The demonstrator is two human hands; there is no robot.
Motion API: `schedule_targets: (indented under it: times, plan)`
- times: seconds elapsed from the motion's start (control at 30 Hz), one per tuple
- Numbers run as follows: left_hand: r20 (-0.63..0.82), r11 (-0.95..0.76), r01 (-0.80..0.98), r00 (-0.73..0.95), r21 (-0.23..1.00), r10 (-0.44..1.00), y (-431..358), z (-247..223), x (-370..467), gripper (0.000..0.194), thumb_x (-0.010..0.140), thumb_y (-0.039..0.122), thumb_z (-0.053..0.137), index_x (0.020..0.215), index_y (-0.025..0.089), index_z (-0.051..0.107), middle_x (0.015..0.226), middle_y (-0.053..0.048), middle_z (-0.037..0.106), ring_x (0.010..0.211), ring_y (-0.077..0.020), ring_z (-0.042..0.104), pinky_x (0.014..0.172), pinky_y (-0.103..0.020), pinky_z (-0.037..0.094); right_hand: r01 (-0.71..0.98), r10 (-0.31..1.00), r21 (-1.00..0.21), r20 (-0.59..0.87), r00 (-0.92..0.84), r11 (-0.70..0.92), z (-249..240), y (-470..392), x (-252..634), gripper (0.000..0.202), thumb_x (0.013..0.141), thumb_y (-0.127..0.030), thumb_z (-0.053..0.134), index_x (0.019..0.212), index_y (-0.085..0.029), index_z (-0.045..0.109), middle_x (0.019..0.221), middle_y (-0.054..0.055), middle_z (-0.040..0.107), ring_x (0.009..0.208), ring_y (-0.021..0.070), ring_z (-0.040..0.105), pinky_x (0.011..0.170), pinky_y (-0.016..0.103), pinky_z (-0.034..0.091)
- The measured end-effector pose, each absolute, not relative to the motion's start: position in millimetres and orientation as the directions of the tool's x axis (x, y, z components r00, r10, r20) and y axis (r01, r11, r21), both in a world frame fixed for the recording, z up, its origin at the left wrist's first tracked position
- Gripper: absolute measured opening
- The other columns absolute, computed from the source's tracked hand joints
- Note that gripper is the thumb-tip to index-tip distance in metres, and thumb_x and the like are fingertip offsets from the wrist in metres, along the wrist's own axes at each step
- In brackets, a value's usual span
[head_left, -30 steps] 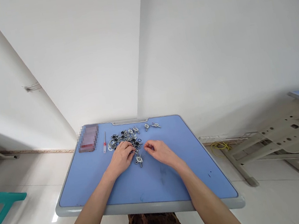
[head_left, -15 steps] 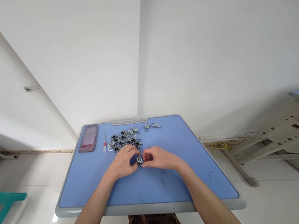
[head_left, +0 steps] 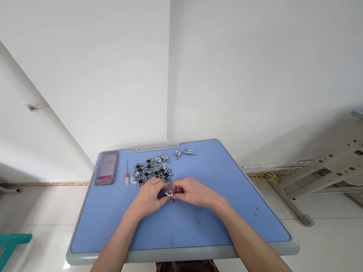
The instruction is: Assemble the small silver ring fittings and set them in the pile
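A small silvery metal fitting with a flat flange and a thin stem is between my two hands, low over the blue tabletop. My left hand pinches its left side with thumb and index finger. On the opposite side, the closed fingertips of my right hand touch the flange. Just beyond my left hand lies a pile of similar metal fittings, several with round black parts. Two more fittings sit apart at the far edge, to the right of the pile.
A screwdriver with a clear and red handle lies left of the pile. Beside it, a blurred phone-like rectangle rests near the table's far left corner. A green stool stands at left, another desk at right.
My right hand has moved slightly left, and its fingertips now meet the fitting. The fitting has turned a little between my hands. The pile looks unchanged.
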State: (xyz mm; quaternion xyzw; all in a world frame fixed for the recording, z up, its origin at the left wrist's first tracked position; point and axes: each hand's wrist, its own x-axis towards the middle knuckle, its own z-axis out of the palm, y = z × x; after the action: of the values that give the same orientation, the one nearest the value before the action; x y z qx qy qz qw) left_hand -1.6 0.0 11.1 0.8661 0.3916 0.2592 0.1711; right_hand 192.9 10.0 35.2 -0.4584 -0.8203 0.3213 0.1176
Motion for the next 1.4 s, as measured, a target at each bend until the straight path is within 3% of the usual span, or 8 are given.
schedule_targets:
  times: [0.3, 0.53, 0.8, 1.03, 1.4]
  plan:
    - [0.275, -0.584, 0.596, 0.532, 0.551, 0.801, 5, 7, -3, 0.009, 0.084, 0.027, 0.057, 0.083, 0.018, 0.058, 0.079, -0.001, 0.058, 0.079, -0.0158, 0.052, 0.070, -0.027, 0.042, 0.651, 0.840, -0.667, -0.070, -0.538, 0.362, 37, 11, 194, 0.011, 0.080, -0.024, 0.051, 0.077, -0.019, 0.061, 0.070, 0.000, 0.062, 0.060, 0.0119, 0.051, 0.055, 0.023, 0.033]
    - [0.306, -0.611, 0.589, 0.539, 0.529, 0.784, 8, 3, -3, 0.015, 0.089, 0.024, 0.048, 0.086, 0.019, 0.062, 0.081, -0.002, 0.060, 0.081, -0.0156, 0.055, 0.074, -0.027, 0.044, 0.647, 0.839, -0.645, -0.017, -0.543, 0.406, 36, 12, 193, 0.018, 0.083, -0.024, 0.047, 0.077, -0.019, 0.063, 0.067, -0.001, 0.060, 0.058, 0.0115, 0.048, 0.056, 0.023, 0.032]
    - [0.371, -0.619, 0.583, 0.497, 0.527, 0.784, 5, 5, -4, 0.023, 0.088, 0.013, 0.044, 0.105, 0.021, 0.058, 0.104, -0.004, 0.057, 0.095, -0.0156, 0.055, 0.084, -0.029, 0.046, 0.699, 0.914, -0.631, 0.040, -0.404, 0.337, 32, 19, 197, 0.019, 0.083, -0.024, 0.044, 0.072, -0.018, 0.058, 0.062, -0.002, 0.055, 0.055, 0.0108, 0.043, 0.054, 0.023, 0.029]
    - [0.343, -0.641, 0.577, 0.547, 0.506, 0.764, 3, 4, -4, 0.031, 0.088, 0.011, 0.043, 0.110, 0.025, 0.059, 0.109, -0.005, 0.055, 0.100, -0.0162, 0.053, 0.087, -0.030, 0.046, 0.733, 0.909, -0.600, -0.022, -0.417, 0.322, 27, 22, 198, 0.020, 0.084, -0.021, 0.041, 0.074, -0.018, 0.059, 0.067, 0.001, 0.059, 0.059, 0.0123, 0.047, 0.056, 0.023, 0.030]
    - [0.324, -0.631, 0.584, 0.549, 0.511, 0.770, 4, 5, -3, 0.022, 0.086, 0.013, 0.049, 0.102, 0.022, 0.060, 0.104, -0.004, 0.057, 0.099, -0.0173, 0.053, 0.086, -0.031, 0.046, 0.789, 0.926, -0.541, -0.048, -0.376, 0.292, 24, 23, 198, 0.019, 0.083, -0.027, 0.046, 0.073, -0.018, 0.058, 0.070, 0.002, 0.062, 0.060, 0.0129, 0.050, 0.055, 0.024, 0.029]
